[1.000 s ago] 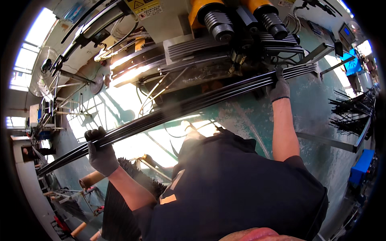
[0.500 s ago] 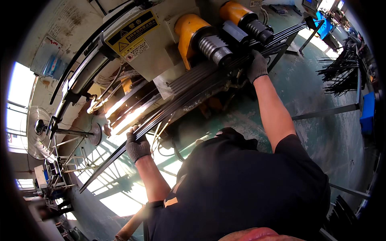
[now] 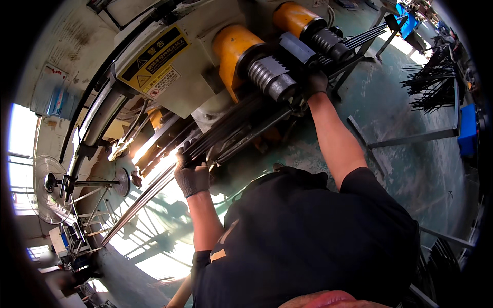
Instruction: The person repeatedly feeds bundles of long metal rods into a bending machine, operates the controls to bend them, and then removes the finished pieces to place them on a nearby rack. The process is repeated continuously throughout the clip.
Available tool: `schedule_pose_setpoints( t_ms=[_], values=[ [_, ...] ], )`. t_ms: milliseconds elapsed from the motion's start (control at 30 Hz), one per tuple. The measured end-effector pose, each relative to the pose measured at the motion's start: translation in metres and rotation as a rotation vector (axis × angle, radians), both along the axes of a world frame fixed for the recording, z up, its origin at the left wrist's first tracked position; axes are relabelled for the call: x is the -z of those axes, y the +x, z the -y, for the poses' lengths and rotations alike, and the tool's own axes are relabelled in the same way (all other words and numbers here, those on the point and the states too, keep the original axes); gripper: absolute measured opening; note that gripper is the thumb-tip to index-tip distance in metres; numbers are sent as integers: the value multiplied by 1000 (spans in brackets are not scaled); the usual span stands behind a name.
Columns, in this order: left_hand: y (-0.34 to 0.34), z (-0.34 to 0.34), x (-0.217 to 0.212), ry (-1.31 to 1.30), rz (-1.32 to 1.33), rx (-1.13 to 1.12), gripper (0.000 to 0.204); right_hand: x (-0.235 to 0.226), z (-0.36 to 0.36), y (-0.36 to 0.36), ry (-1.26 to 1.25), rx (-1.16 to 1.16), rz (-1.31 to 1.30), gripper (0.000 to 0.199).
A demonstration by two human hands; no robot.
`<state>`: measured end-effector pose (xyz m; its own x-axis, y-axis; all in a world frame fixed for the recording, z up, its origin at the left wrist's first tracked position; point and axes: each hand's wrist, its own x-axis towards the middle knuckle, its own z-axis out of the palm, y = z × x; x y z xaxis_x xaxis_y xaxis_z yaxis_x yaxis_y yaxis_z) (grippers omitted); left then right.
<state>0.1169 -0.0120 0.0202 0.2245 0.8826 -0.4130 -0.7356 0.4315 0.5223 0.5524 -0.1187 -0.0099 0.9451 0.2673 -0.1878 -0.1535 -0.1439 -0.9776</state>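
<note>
A bundle of long, thin dark metal rods [image 3: 146, 197] slants from the lower left up toward the machine's rollers. My left hand [image 3: 192, 178], in a dark knit glove, is closed around the rods at their middle left. Beside the lower end of the ridged roller, my right hand [image 3: 314, 84], gloved too, grips the rods at the machine; shadow hides much of its fingers. Two yellow cylindrical housings [image 3: 237, 43] carry dark ridged rollers [image 3: 272, 77] just above the bundle. More rod ends [image 3: 367, 37] stick out past the rollers at upper right.
A yellow-and-black warning label [image 3: 154, 56] marks the pale machine body. A floor fan [image 3: 50, 182] stands at far left. On the right are a metal rack [image 3: 416, 138], a heap of dark rods [image 3: 429, 82] and a blue bin [image 3: 467, 129]. Sunlight falls on the green floor.
Both hands have moved upward in the picture, the left also to the right, the right slightly leftward into shadow. The rods' middle part now lies nearer the machine.
</note>
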Motion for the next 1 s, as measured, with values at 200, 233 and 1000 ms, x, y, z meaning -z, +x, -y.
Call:
schedule_pose_setpoints(
  t_ms=[200,233,1000],
  values=[
    [-115,-52,14,-32,102,-291,32,29,2,23,-401,-91,467,27],
    [-117,-49,18,-35,12,-311,31,29,1,24,-428,-84,476,25],
    [-73,-48,40,115,35,-334,29,16,39,-18,-1,-150,273,38]
  ],
)
